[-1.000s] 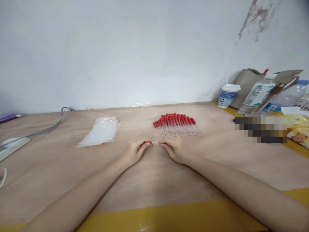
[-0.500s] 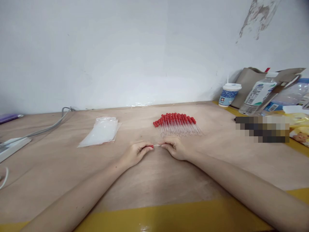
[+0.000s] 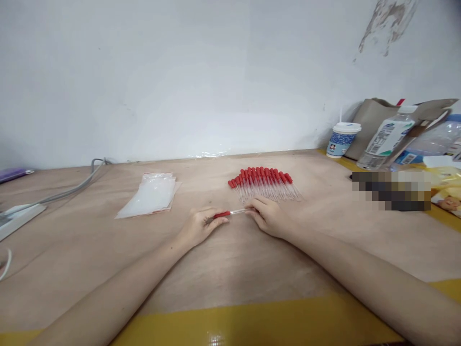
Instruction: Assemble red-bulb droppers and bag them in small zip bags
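Observation:
A dropper (image 3: 237,211) with a red rubber bulb and a clear glass tube lies level between my two hands, above the table. My left hand (image 3: 202,225) is closed on the red bulb, thumb below and fingers above. The far end of the tube is pinched by my right hand (image 3: 265,216), whose fingers cover the tip. Just beyond my right hand, a fanned row of several droppers (image 3: 264,182) rests on the table, red bulbs toward the wall. A stack of clear plastic bags (image 3: 149,194) lies to the left, apart from my left hand.
Grey cables (image 3: 77,188) and a white power strip (image 3: 21,221) sit at the left. Along the right stand a blue paper cup (image 3: 340,142), a plastic bottle (image 3: 387,139) and a grey-brown bag (image 3: 363,125). A pixelated dark object (image 3: 392,192) lies before them.
My hands have moved slightly apart, and more of the dropper's red bulb and glass tube now shows between them. The row of droppers and the bags stay in place.

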The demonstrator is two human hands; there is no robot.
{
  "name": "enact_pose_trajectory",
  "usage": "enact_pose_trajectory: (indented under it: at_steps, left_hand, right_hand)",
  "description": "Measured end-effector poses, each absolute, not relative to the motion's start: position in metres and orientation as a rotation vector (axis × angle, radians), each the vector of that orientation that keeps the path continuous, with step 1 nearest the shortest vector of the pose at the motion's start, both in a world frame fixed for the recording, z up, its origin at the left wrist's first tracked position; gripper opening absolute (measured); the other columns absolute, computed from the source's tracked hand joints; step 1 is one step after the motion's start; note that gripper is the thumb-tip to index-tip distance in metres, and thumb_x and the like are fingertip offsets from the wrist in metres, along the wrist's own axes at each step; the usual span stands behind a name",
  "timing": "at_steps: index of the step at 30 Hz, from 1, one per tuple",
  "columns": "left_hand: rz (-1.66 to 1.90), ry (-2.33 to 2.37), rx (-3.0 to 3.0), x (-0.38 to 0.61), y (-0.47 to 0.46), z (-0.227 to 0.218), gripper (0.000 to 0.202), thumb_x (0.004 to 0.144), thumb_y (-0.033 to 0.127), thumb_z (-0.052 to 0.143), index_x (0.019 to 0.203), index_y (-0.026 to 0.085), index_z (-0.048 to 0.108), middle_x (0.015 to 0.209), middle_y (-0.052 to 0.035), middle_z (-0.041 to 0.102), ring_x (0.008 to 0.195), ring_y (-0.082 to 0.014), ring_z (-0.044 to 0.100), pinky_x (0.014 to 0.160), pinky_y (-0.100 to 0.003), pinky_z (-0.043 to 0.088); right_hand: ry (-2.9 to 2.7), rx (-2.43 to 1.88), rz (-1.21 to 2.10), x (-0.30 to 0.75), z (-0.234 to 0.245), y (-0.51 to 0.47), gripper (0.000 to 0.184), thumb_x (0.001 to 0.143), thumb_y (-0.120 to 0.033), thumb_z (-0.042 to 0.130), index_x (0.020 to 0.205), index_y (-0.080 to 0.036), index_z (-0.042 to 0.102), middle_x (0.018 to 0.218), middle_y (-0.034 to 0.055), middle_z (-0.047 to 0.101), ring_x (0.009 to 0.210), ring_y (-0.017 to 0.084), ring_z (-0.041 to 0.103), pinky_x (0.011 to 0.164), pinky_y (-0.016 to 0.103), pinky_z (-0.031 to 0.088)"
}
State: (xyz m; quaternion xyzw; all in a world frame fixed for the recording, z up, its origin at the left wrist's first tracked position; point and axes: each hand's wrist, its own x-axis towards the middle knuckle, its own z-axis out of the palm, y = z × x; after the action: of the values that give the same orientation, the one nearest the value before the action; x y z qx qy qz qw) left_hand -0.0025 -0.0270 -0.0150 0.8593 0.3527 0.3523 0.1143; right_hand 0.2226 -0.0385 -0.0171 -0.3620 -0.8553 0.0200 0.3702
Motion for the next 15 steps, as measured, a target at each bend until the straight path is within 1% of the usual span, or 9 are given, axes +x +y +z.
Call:
enact_pose_trajectory:
  at_steps: [3,7,10,15]
  left_hand:
    - [1.014,1.069,2.467,-0.003,-0.027,-0.017,0.021,0.08,0.034,0.056,0.091,0.022,0.067,0.086,-0.0018,0.07,0.073,-0.015,0.064,0.07,-0.026,0.051]
    - [1.005,1.063,2.385,-0.004,-0.027,-0.021,0.019,0.078,0.033,0.058,0.088,0.021,0.068,0.081,-0.0012,0.07,0.066,-0.0139,0.064,0.064,-0.023,0.052]
    - [0.993,1.017,2.42,-0.004,-0.028,-0.022,0.02,0.077,0.033,0.059,0.088,0.02,0.068,0.08,-0.0023,0.071,0.065,-0.014,0.064,0.063,-0.024,0.052]
    - [1.016,0.97,2.507,-0.003,-0.027,-0.021,0.019,0.077,0.032,0.059,0.089,0.02,0.068,0.081,-0.0031,0.07,0.069,-0.0143,0.064,0.065,-0.025,0.051]
  right_hand:
    - [-2.203,-0.896,0.032,0.223,-0.018,-0.039,0.017,0.087,-0.019,0.038,0.081,-0.017,0.054,0.076,0.0049,0.055,0.07,0.014,0.051,0.063,0.025,0.042]
    - [-2.19,-0.848,-0.002,0.219,-0.026,-0.039,0.021,0.087,-0.021,0.037,0.081,-0.017,0.056,0.073,0.0045,0.055,0.067,0.014,0.049,0.06,0.024,0.04]
    - [-2.217,-0.839,-0.064,0.218,-0.028,-0.039,0.023,0.088,-0.023,0.036,0.081,-0.016,0.058,0.071,0.0046,0.055,0.065,0.014,0.048,0.059,0.025,0.039]
    - [-2.278,-0.898,-0.165,0.215,-0.026,-0.042,0.027,0.088,-0.023,0.036,0.079,-0.016,0.061,0.069,0.0052,0.057,0.063,0.014,0.047,0.058,0.026,0.037]
